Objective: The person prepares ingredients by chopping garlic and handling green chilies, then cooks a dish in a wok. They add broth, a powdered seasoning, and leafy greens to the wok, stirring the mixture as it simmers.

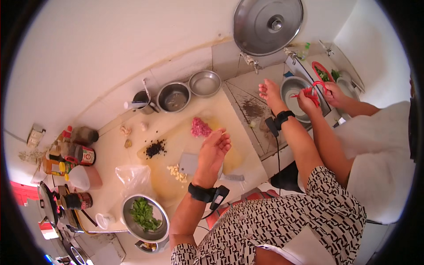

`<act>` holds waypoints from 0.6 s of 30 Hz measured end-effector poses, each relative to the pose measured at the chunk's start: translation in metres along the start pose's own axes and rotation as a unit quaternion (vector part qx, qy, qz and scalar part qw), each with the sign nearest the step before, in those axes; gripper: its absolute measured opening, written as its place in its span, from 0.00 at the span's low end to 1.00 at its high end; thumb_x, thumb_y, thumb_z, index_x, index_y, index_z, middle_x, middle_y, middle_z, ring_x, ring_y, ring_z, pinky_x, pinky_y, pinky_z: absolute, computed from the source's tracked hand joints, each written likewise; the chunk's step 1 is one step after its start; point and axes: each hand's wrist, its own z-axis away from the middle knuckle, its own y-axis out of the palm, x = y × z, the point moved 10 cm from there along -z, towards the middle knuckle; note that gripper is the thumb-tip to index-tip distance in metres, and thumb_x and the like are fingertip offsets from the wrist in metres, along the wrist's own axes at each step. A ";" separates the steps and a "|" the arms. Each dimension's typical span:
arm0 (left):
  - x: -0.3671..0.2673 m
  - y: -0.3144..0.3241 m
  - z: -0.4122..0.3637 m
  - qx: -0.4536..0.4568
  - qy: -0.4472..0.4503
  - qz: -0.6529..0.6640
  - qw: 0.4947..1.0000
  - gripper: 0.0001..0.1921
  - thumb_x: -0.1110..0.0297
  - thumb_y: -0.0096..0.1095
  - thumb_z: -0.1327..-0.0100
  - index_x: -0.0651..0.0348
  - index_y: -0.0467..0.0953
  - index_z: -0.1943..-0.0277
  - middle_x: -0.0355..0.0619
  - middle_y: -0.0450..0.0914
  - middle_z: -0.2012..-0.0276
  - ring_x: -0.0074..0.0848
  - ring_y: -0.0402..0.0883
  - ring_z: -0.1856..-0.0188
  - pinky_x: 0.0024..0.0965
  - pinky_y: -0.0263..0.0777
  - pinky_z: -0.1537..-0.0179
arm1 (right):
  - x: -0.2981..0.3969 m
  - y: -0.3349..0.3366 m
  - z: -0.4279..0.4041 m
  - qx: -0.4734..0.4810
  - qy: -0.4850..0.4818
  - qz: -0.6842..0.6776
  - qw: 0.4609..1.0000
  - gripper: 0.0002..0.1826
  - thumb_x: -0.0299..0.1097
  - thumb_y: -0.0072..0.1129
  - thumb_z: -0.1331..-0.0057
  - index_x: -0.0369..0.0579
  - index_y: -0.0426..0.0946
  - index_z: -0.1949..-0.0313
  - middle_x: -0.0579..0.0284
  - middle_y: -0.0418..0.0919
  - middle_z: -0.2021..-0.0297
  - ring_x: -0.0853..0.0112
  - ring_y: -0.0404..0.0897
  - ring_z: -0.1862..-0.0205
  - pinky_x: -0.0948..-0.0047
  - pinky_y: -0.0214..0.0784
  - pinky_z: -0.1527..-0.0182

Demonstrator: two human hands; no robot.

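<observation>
My left hand is raised over the pale cutting board, its fingers loosely curled and nothing visible in them. Just beyond the fingertips lies a heap of pink minced meat. Under my left hand and wrist lies a cleaver, its middle hidden and its grey handle toward the board's near edge. Chopped garlic sits beside the blade, and small chopped black bits lie farther left. My right hand hangs above the tiled sink area, fingers half bent and apart, nothing visible in it.
A co-worker's hands at right hold red scissors and red peppers over a metal basin. Metal bowls stand along the wall. A bowl of greens sits at the front left, near a plastic bag and bottles.
</observation>
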 end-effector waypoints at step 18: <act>0.126 0.009 -0.383 -0.157 0.016 -0.022 0.987 0.20 0.68 0.56 0.31 0.66 0.65 0.40 0.54 0.72 0.53 0.37 0.75 0.55 0.36 0.78 0.54 | 0.040 -0.021 -0.110 0.034 -0.414 0.356 0.837 0.09 0.29 0.55 0.34 0.38 0.81 0.60 0.57 0.75 0.82 0.74 0.73 0.81 0.73 0.66 0.75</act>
